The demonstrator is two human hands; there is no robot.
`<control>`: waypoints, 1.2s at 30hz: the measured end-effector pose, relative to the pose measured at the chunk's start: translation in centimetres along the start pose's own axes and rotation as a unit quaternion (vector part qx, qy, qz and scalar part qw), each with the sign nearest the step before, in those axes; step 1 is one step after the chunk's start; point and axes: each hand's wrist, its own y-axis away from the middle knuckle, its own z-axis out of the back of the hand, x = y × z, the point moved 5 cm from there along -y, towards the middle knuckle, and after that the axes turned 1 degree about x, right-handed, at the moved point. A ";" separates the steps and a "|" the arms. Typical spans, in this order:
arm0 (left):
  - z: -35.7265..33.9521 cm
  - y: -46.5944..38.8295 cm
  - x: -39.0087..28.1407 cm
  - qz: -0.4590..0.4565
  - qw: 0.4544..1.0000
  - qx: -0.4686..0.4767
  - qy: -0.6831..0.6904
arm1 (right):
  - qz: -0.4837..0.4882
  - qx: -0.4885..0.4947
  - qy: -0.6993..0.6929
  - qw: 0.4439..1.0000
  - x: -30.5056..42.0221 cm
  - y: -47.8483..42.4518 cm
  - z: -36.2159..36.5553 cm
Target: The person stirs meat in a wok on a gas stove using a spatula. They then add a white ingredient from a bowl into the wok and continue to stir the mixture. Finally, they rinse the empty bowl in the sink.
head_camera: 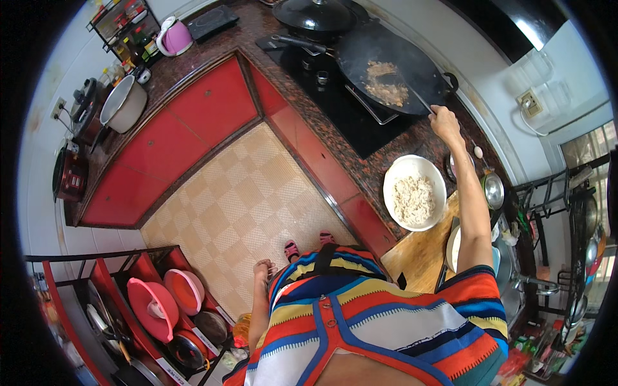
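My right hand (444, 124) is closed on the handle of a metal spatula (419, 97), whose dark blade rests among browned, crumbly food (386, 83) in a large black wok (359, 53) on the gas hob. Faint steam hangs over the wok. Below my right forearm, on the counter, a white bowl (389, 193) holds pale shredded food (413, 199). At my side over the floor hangs my left hand (264, 269), fingers loosely curled; nothing shows clearly in it.
A lidded black pan (314, 17) stands on the far burner. At right lie a wooden cutting board (410, 260), a cleaver and a plate beside the sink faucet (536, 285). A grey pot (124, 103) and pink kettle (175, 37) stand on the left counter. A rack (140, 284) holds pink basins.
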 end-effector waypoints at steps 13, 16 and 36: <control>1.8 -0.3 2.2 -0.011 0.999 -0.028 0.020 | 0.002 -0.012 0.000 1.000 2.1 -1.0 -0.6; 2.0 -0.7 2.4 -0.017 1.000 -0.019 0.016 | 0.022 0.027 -0.008 0.999 0.8 0.4 2.4; 0.9 -0.8 0.2 -0.006 1.000 0.003 -0.028 | 0.007 0.150 -0.003 0.989 0.0 4.7 10.4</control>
